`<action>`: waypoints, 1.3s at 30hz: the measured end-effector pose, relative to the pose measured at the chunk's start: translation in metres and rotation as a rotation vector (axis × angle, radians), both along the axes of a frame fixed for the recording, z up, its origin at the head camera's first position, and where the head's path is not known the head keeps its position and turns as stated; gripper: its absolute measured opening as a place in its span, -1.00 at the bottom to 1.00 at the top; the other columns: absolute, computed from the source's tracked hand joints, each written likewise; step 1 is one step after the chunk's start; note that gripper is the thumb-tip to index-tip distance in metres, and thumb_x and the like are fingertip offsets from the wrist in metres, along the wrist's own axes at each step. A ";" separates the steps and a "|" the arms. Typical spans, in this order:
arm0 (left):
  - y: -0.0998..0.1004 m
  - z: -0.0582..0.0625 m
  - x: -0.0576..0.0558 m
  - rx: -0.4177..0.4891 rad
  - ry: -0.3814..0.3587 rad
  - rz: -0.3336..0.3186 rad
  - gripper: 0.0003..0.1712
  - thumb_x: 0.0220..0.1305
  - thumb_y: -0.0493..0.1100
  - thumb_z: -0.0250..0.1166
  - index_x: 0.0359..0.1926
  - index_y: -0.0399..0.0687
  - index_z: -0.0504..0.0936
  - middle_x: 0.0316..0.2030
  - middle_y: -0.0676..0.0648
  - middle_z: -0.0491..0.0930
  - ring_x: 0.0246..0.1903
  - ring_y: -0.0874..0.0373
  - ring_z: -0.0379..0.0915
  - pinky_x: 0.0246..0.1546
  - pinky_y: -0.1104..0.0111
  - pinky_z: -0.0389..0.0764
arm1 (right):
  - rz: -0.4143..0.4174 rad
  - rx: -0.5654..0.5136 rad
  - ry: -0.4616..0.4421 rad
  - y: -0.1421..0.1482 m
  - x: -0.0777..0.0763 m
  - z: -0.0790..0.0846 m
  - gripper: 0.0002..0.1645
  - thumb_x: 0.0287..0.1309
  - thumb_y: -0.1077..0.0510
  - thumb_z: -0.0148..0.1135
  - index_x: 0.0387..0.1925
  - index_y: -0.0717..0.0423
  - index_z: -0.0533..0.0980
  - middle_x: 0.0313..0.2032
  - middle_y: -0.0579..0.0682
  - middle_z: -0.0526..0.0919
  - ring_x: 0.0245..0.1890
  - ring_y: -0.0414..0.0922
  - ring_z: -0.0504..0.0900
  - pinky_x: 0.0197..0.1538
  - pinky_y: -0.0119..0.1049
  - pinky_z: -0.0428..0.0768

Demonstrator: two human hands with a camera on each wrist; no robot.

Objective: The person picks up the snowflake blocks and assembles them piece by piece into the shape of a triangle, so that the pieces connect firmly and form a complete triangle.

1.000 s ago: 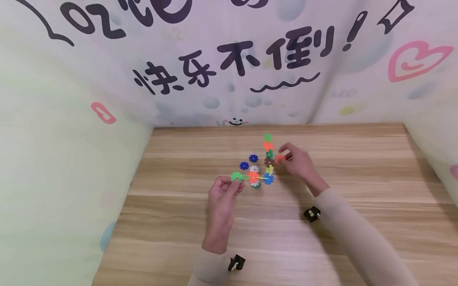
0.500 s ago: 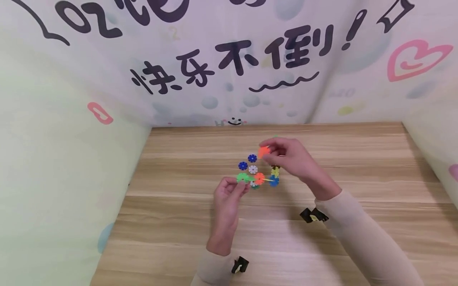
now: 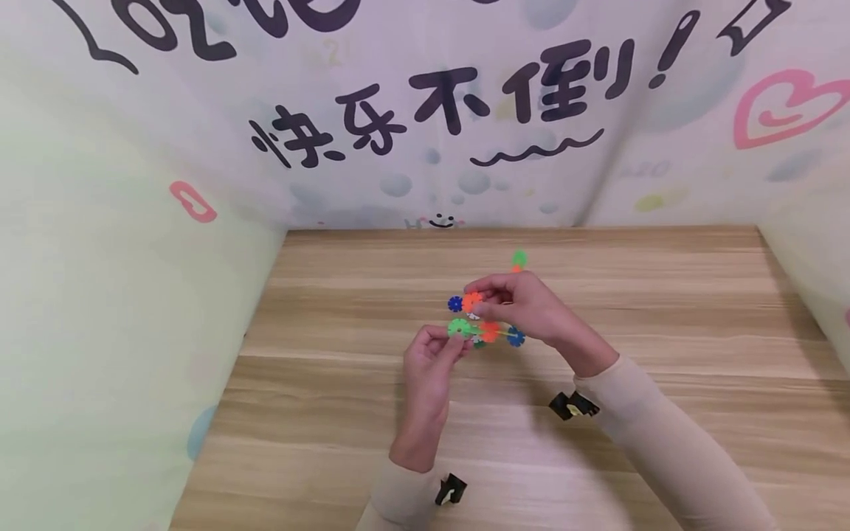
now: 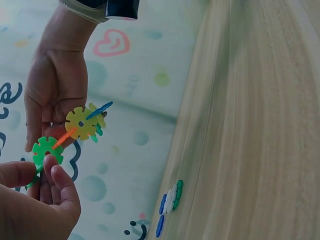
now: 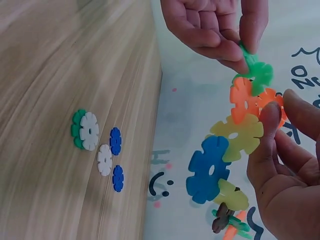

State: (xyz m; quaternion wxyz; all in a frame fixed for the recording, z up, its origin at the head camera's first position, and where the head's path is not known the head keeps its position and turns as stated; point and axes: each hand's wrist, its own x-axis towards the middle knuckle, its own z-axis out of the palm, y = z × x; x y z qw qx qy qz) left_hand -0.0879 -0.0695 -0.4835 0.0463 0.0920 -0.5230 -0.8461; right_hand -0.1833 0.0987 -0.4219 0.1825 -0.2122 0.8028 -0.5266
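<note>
My left hand pinches a green notched disc at one end of a chain of linked plastic snowflake discs. From there the chain runs through an orange disc, a yellow disc and a blue disc, then on to smaller yellow, brown, green and orange ones. Between thumb and fingers my right hand holds a loose orange disc; in the right wrist view it overlaps the chain's orange disc. In the head view the right hand hides part of the chain's far arm.
Loose discs lie on the wooden table beyond the hands: a white disc over a dark green disc, another white disc and two dark blue ones, such as this dark blue disc. A printed wall closes the back.
My right hand has carried the orange disc leftward across the chain, then down nearer the left hand. The left hand and chain have shifted slightly right.
</note>
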 end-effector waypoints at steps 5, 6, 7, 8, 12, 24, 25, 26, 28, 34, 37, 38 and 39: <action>0.000 0.000 0.000 -0.006 0.001 -0.009 -0.80 0.33 -0.36 0.31 -0.12 -0.39 0.48 -0.18 -0.27 0.65 -0.23 0.02 0.65 -0.01 0.19 0.65 | 0.044 0.037 0.057 -0.004 -0.001 0.001 -0.69 0.25 0.16 0.38 0.03 0.03 0.66 -0.34 -0.01 0.65 -0.35 -0.02 0.54 -0.39 -0.35 0.53; 0.000 0.001 0.000 -0.007 0.002 -0.010 -0.80 0.33 -0.36 0.31 -0.12 -0.38 0.49 -0.17 -0.27 0.65 -0.22 0.02 0.65 -0.01 0.19 0.64 | 0.055 0.041 0.068 -0.005 -0.001 0.001 -0.69 0.25 0.17 0.37 0.03 0.03 0.66 -0.35 -0.01 0.65 -0.35 -0.02 0.54 -0.39 -0.35 0.53; 0.000 0.001 0.000 -0.007 0.001 -0.011 -0.81 0.33 -0.36 0.30 -0.13 -0.37 0.49 -0.17 -0.27 0.64 -0.22 0.02 0.65 -0.01 0.19 0.64 | 0.063 0.048 0.075 -0.005 -0.001 0.002 -0.69 0.25 0.17 0.37 0.03 0.04 0.66 -0.36 -0.02 0.65 -0.36 -0.03 0.54 -0.39 -0.35 0.53; 0.000 0.001 0.000 -0.006 -0.001 -0.010 -0.82 0.33 -0.36 0.30 -0.14 -0.36 0.49 -0.17 -0.27 0.65 -0.23 0.02 0.65 -0.01 0.19 0.65 | 0.069 0.053 0.076 -0.006 -0.001 0.003 -0.68 0.25 0.18 0.37 0.04 0.05 0.66 -0.36 -0.02 0.65 -0.35 -0.03 0.55 -0.38 -0.34 0.53; 0.001 0.002 0.001 0.003 -0.008 -0.005 -0.87 0.31 -0.40 0.30 -0.18 -0.31 0.50 -0.20 -0.26 0.65 -0.25 0.04 0.64 -0.03 0.21 0.65 | 0.099 0.078 0.077 -0.007 0.001 0.006 -0.65 0.25 0.21 0.37 0.07 0.11 0.64 -0.34 -0.02 0.63 -0.33 -0.03 0.54 -0.34 -0.33 0.56; 0.001 0.000 0.002 -0.040 0.006 -0.004 -0.78 0.31 -0.37 0.32 -0.12 -0.43 0.49 -0.21 -0.26 0.65 -0.25 0.03 0.65 -0.04 0.18 0.66 | 0.182 0.147 0.204 -0.009 0.003 0.015 -0.71 0.21 0.19 0.40 -0.02 0.05 0.67 -0.42 -0.14 0.64 -0.42 -0.12 0.57 -0.36 -0.27 0.59; 0.001 -0.001 0.003 -0.050 0.004 -0.001 -0.78 0.31 -0.37 0.32 -0.13 -0.43 0.49 -0.22 -0.26 0.65 -0.26 0.03 0.65 -0.05 0.17 0.66 | 0.190 0.151 0.212 -0.009 0.003 0.015 -0.72 0.21 0.18 0.41 -0.02 0.06 0.67 -0.43 -0.15 0.64 -0.42 -0.12 0.57 -0.36 -0.27 0.59; 0.001 -0.002 0.003 -0.057 0.005 0.001 -0.79 0.31 -0.37 0.33 -0.13 -0.42 0.50 -0.24 -0.26 0.66 -0.27 0.03 0.65 -0.06 0.16 0.66 | 0.197 0.157 0.219 -0.010 0.003 0.015 -0.71 0.20 0.18 0.41 -0.03 0.07 0.67 -0.43 -0.15 0.64 -0.43 -0.14 0.57 -0.36 -0.28 0.59; 0.001 -0.003 0.003 -0.071 0.015 0.006 -0.82 0.30 -0.38 0.33 -0.16 -0.39 0.51 -0.26 -0.26 0.66 -0.30 0.03 0.65 -0.07 0.11 0.67 | 0.207 0.170 0.236 -0.011 0.004 0.015 -0.71 0.19 0.18 0.42 -0.03 0.09 0.67 -0.44 -0.17 0.64 -0.45 -0.16 0.57 -0.37 -0.29 0.59; 0.001 -0.006 0.004 -0.113 0.068 0.041 -0.87 0.28 -0.42 0.33 -0.23 -0.33 0.52 -0.33 -0.25 0.67 -0.37 0.02 0.65 -0.10 -0.06 0.64 | 0.222 0.216 0.270 -0.015 0.004 0.019 -0.72 0.18 0.19 0.42 -0.06 0.13 0.67 -0.43 -0.18 0.64 -0.46 -0.19 0.57 -0.35 -0.30 0.60; 0.002 -0.007 0.004 -0.133 0.081 0.068 -0.85 0.26 -0.43 0.34 -0.23 -0.39 0.51 -0.35 -0.24 0.67 -0.40 0.05 0.66 -0.14 -0.03 0.66 | 0.234 0.248 0.277 -0.018 0.004 0.020 -0.73 0.18 0.19 0.42 -0.07 0.15 0.67 -0.42 -0.18 0.65 -0.46 -0.21 0.58 -0.34 -0.31 0.61; 0.002 -0.008 0.003 -0.137 0.086 0.075 -0.84 0.25 -0.44 0.34 -0.23 -0.41 0.51 -0.36 -0.24 0.67 -0.40 0.06 0.66 -0.16 -0.02 0.67 | 0.238 0.259 0.279 -0.019 0.004 0.021 -0.73 0.18 0.19 0.42 -0.08 0.15 0.67 -0.42 -0.18 0.65 -0.45 -0.22 0.58 -0.34 -0.31 0.61; 0.002 -0.008 0.003 -0.142 0.088 0.080 -0.83 0.25 -0.44 0.34 -0.23 -0.43 0.50 -0.36 -0.24 0.67 -0.41 0.07 0.66 -0.17 0.00 0.68 | 0.242 0.272 0.283 -0.020 0.004 0.022 -0.73 0.18 0.20 0.42 -0.08 0.16 0.67 -0.42 -0.18 0.65 -0.46 -0.23 0.58 -0.33 -0.31 0.61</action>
